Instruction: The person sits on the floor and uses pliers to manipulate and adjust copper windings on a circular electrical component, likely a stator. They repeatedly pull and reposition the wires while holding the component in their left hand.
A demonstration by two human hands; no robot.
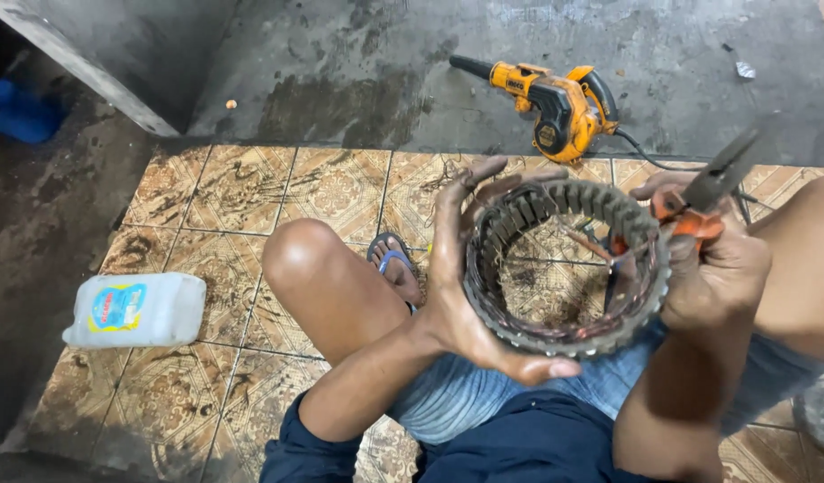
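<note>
1. The left hand (461,295) is clamped around the grey ring-shaped metal stator core with copper windings (568,268), held above the person's lap.
2. The right hand (711,268) is closed on orange-handled pliers (698,201), touching the ring's right rim.
3. A yellow-and-black electric blower (555,103) lies on the concrete floor beyond the tiles' far edge.
4. A white plastic jug (136,309) lies at the tiles' left edge.

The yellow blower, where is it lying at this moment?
In the head view the yellow blower lies on the grey concrete floor at upper centre-right, just beyond the tiled floor and behind the stator ring.
</note>
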